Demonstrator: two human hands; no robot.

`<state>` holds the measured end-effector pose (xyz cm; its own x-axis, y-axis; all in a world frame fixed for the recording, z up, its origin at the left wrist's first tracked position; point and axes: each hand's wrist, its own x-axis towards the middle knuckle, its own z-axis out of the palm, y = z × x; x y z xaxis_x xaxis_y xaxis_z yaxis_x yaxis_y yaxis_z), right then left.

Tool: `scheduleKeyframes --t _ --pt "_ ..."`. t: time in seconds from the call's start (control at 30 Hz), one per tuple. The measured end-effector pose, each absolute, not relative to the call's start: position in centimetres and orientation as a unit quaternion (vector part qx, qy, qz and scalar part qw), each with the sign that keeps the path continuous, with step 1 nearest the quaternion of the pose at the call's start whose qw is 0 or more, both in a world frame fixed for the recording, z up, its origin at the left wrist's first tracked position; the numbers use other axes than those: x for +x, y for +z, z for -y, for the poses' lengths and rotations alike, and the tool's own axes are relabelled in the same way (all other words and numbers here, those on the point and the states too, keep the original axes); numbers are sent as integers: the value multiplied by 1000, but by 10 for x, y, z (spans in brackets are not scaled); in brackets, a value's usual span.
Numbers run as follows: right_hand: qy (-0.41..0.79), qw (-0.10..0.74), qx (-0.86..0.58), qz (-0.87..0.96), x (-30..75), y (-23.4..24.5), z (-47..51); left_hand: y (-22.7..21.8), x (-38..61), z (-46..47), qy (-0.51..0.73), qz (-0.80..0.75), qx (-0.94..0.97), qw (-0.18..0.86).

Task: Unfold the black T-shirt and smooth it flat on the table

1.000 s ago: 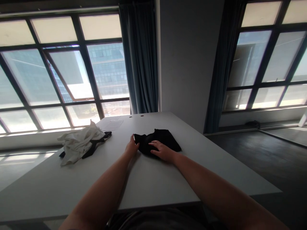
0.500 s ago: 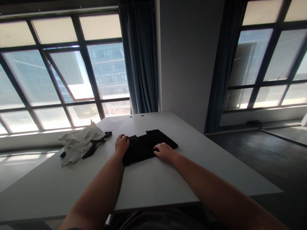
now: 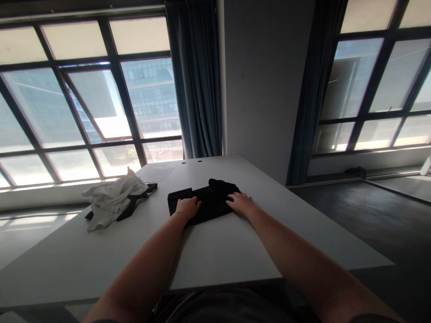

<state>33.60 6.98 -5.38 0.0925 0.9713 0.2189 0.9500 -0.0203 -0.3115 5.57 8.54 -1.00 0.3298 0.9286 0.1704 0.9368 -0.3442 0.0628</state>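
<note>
While both palms press flat, my left hand (image 3: 187, 208) and right hand (image 3: 241, 202) rest apart on the black garment (image 3: 205, 202) lying between them; a white clothes pile (image 3: 112, 201) sits further left.

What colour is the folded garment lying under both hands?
Plain black, with no visible pattern: the folded cloth garment shows best in the head view, against the white table.

folded garment (image 3: 208, 204) lying on the surface (image 3: 218, 251), towards its far end. left hand (image 3: 187, 207) on the garment's near left part, right hand (image 3: 241, 203) on its right edge. heap of cloth (image 3: 111, 202) well to the garment's left; sheet of paper (image 3: 158, 174) behind and left of it; curtain (image 3: 198, 89) behind it, beyond the surface.
</note>
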Motion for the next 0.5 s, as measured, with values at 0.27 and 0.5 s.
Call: scheduleKeyframes --t 0.27,0.5 --pt "53 209 -798 563 397 -49 -78 -15 42 -97 -77 559 -826 6" --pt "-15 273 -752 600 381 -34 -66 -23 53 -91 -104 464 -880 -23"
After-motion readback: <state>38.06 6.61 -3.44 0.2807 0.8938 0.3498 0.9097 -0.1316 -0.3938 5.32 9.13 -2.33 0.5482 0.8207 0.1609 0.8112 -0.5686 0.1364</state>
